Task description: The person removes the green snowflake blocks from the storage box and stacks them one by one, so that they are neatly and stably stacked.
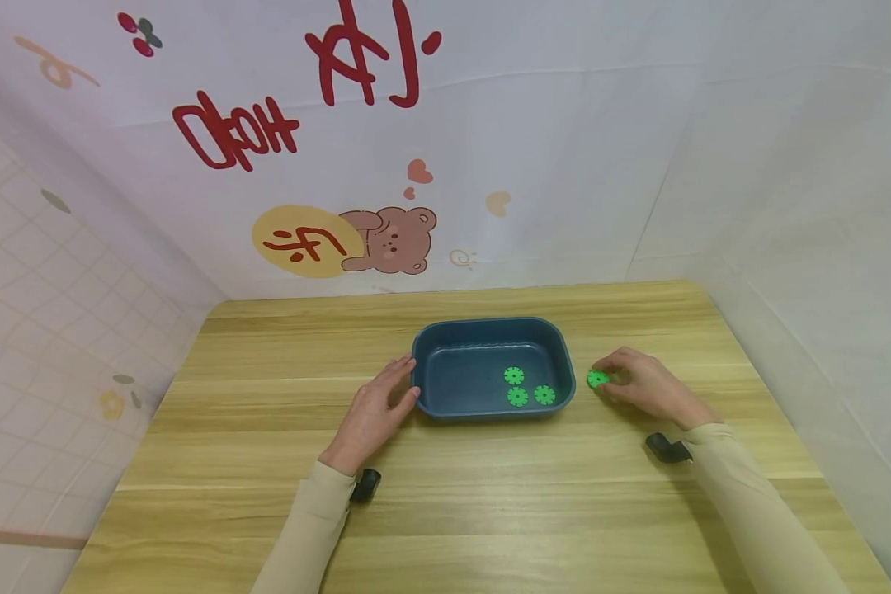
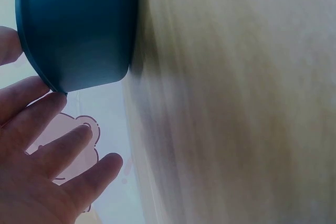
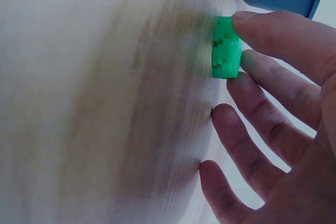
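A dark blue rectangular tray (image 1: 460,363) sits on the table with three green notched plastic discs (image 1: 517,397) lying flat in its right part. At its left end, my left hand (image 1: 370,417) touches the rim, fingers spread and fairly straight; the left wrist view shows thumb and fingertips at the tray's edge (image 2: 39,74). Right of the tray, my right hand (image 1: 648,386) pinches a small stack of the same green discs (image 3: 226,48) at the tabletop. The thumb lies at one side of the stack, the index and middle fingertips at the other, while the remaining fingers spread over the wood.
The light wood table (image 1: 490,495) ends at a white printed cloth (image 1: 564,165) behind, with more cloth at both sides. Black wrist straps (image 1: 667,448) show beside both long beige sleeves (image 1: 757,503).
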`<control>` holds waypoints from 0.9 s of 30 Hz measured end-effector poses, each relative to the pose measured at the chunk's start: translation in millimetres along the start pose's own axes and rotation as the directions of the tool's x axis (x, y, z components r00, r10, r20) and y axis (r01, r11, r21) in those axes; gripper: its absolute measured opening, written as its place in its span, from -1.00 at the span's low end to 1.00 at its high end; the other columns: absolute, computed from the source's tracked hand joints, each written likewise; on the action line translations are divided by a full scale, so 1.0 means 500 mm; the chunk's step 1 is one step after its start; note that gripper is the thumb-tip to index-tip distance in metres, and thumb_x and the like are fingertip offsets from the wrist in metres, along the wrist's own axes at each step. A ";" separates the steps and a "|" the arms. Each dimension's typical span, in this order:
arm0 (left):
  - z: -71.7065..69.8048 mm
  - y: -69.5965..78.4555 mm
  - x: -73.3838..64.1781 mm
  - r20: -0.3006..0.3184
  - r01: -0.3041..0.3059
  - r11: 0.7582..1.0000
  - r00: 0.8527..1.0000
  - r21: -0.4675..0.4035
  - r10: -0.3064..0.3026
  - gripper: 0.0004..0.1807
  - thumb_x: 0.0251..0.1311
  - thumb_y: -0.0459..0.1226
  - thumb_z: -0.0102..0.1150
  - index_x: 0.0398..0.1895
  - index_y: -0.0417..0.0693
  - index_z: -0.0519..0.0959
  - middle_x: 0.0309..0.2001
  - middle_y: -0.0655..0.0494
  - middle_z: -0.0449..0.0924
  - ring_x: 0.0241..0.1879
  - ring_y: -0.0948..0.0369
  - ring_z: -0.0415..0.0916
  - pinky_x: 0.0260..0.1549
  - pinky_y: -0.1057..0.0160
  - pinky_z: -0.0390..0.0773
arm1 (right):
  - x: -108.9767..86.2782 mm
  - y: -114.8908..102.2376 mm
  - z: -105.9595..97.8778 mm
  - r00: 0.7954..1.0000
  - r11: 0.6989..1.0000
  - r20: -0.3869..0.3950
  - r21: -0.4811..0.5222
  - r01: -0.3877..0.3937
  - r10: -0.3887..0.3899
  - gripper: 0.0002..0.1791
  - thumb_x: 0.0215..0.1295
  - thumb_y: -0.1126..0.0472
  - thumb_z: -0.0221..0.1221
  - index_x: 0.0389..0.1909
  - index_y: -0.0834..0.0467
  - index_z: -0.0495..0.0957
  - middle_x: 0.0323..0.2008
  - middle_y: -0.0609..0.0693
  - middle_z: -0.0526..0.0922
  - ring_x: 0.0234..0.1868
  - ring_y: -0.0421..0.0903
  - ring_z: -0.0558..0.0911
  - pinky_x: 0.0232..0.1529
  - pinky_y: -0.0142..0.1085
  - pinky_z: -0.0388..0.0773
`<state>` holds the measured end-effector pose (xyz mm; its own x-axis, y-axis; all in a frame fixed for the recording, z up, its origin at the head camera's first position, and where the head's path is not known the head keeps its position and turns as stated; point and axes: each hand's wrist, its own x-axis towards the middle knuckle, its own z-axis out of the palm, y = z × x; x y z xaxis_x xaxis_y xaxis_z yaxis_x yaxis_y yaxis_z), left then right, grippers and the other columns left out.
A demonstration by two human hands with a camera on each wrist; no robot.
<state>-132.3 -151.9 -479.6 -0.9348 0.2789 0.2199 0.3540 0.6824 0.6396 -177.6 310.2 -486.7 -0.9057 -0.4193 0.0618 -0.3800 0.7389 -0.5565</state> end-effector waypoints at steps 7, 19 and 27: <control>0.000 0.000 0.000 -0.003 -0.003 1.000 1.000 0.005 0.003 -0.44 0.38 -0.06 0.09 0.38 -0.03 0.37 0.41 0.21 0.24 0.39 0.01 0.17 0.31 -0.01 0.21 | 0.002 0.001 0.001 1.000 1.000 -0.001 -0.012 0.006 -0.006 -0.67 0.16 0.14 0.38 -0.06 0.12 0.65 -0.12 -0.02 0.61 -0.04 0.01 0.56 0.02 0.02 0.46; 0.001 -0.001 0.001 -0.001 -0.001 1.000 1.000 -0.003 0.001 -0.44 0.38 -0.07 0.09 0.38 -0.05 0.37 0.41 0.19 0.25 0.39 0.01 0.16 0.32 -0.01 0.20 | -0.009 -0.007 -0.002 0.999 0.999 -0.009 0.010 -0.031 0.031 -0.60 0.21 0.10 0.34 0.04 0.15 0.60 0.03 0.07 0.61 0.13 0.13 0.51 0.14 0.09 0.38; 0.001 -0.001 0.001 -0.001 0.007 1.000 1.000 -0.018 -0.007 -0.44 0.37 -0.09 0.10 0.38 -0.05 0.36 0.41 0.19 0.25 0.40 0.01 0.15 0.32 -0.01 0.20 | -0.021 -0.043 -0.010 0.998 0.998 -0.034 0.039 -0.048 0.049 -0.54 0.32 -0.01 0.23 0.14 0.14 0.55 0.11 0.08 0.58 0.22 0.15 0.45 0.17 0.10 0.35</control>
<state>-133.0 -151.8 -480.5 -0.9372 0.2736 0.2163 0.3471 0.6721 0.6540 -161.1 301.3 -471.2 -0.9292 -0.3641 0.0629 -0.3288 0.7370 -0.5906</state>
